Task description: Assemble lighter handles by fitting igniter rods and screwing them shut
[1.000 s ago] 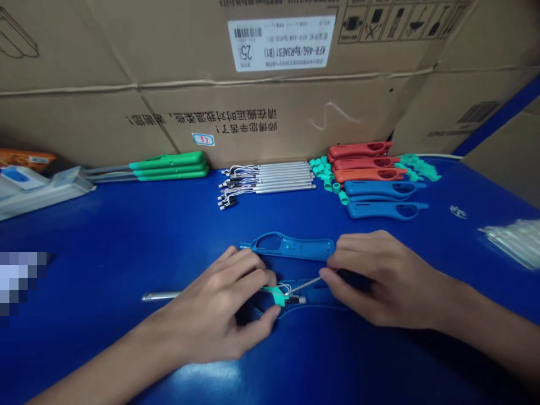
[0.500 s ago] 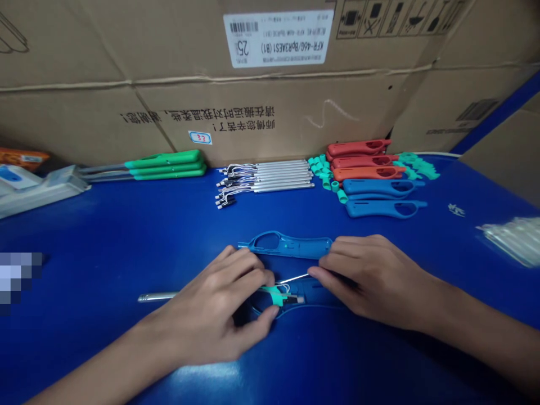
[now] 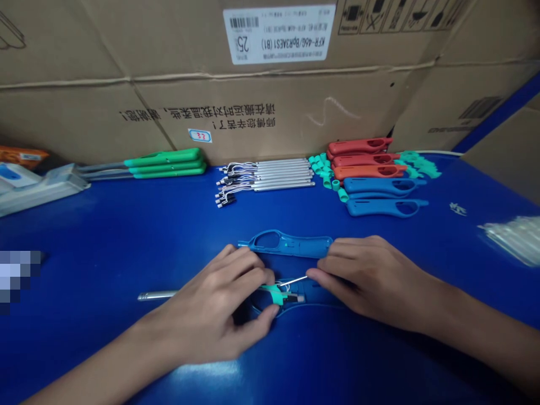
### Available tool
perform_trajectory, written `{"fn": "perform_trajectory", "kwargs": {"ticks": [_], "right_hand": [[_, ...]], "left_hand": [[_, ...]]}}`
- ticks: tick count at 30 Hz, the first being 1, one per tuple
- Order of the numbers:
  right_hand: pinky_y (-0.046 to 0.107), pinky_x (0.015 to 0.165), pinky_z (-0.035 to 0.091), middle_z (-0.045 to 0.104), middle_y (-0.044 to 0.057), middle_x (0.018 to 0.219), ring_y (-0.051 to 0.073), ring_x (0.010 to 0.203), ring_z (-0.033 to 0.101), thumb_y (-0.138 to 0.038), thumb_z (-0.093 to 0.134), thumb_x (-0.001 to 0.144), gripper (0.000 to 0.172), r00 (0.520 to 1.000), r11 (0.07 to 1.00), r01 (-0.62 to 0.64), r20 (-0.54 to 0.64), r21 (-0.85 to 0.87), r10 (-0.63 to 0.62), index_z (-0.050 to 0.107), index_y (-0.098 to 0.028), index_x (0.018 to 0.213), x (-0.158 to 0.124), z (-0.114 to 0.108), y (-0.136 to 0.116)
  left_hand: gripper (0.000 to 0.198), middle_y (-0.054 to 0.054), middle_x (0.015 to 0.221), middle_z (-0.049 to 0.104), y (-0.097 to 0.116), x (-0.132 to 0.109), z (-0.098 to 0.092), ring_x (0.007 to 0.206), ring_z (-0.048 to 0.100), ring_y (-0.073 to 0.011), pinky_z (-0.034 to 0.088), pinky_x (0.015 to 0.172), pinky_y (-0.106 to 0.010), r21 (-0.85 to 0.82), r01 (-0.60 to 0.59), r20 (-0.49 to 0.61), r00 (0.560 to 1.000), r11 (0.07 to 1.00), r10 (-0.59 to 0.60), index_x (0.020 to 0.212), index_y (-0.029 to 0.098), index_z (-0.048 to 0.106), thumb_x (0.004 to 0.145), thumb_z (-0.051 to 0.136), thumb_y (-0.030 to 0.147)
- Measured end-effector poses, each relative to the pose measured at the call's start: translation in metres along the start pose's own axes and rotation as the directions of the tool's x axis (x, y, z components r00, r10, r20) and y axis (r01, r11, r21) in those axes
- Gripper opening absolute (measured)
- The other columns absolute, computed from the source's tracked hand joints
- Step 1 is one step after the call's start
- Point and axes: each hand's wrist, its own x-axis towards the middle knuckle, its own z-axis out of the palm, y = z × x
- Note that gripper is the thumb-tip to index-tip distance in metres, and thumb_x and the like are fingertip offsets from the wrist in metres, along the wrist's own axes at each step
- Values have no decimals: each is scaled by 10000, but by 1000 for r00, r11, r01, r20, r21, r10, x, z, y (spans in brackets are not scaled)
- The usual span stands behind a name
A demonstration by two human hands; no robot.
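My left hand [image 3: 228,304] is closed on a small teal piece [image 3: 276,293] that lies over a blue shell half [image 3: 318,292]. A silver tube [image 3: 157,295] sticks out to the left from under this hand. Beside the teal piece are white wires and a black part with a light tip [image 3: 294,298]. My right hand [image 3: 363,275] grips a thin metal rod [image 3: 294,280], whose far end reaches the teal piece. Just above both hands lies another blue shell half [image 3: 291,246], its right end by my right fingers.
Along the back, before a cardboard box [image 3: 169,50], lie green handles [image 3: 169,163], silver tubes with wires [image 3: 282,175], teal rings [image 3: 327,181], red shells [image 3: 358,147] and blue shells [image 3: 375,207]. A grey-white object [image 3: 42,188] sits at left, clear packets [image 3: 514,239] at right.
The rod's tip has moved slightly down and left, onto the teal piece. My right hand has shifted a little left; my left hand looks unmoved.
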Motion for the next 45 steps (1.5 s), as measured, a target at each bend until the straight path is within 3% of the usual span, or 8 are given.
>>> {"fn": "perform_trajectory", "kwargs": {"ticks": [13, 34, 39, 45], "right_hand": [[293, 543, 265, 533, -30, 600, 110, 543, 494, -273, 519, 1003, 380, 998, 996, -66, 7, 65, 66, 569, -175, 639, -1, 3, -2], [303, 548, 243, 520, -30, 580, 124, 538, 497, -295, 490, 1017, 415, 997, 997, -82, 14, 2, 82, 574, -189, 624, -1, 1, -7], [299, 563, 275, 575, -21, 617, 132, 558, 537, -286, 494, 1015, 376, 992, 993, -118, 50, 32, 116, 628, -190, 677, -2, 2, -8], [300, 553, 286, 601, -7, 635, 145, 564, 572, -260, 515, 1005, 359, 986, 988, -151, 76, 21, 149, 657, -188, 683, -2, 0, -15]], "left_hand": [[90, -23, 918, 604, 1, 2, -3, 851, 585, -181, 426, 868, -402, 6, -44, -8, 999, 999, 44, 982, 208, 623, 900, 602, 240], [151, -42, 901, 643, 3, 4, -6, 848, 613, -192, 474, 871, -389, 29, -40, -13, 999, 999, 40, 1019, 188, 654, 891, 603, 249], [164, -40, 885, 627, 2, 5, -5, 824, 595, -183, 471, 816, -363, 0, -39, 10, 999, 999, 39, 1035, 193, 660, 885, 614, 240], [169, -43, 898, 627, 2, 6, -5, 847, 600, -192, 471, 854, -379, -13, -32, 14, 999, 999, 32, 1039, 190, 658, 879, 618, 225]]}}
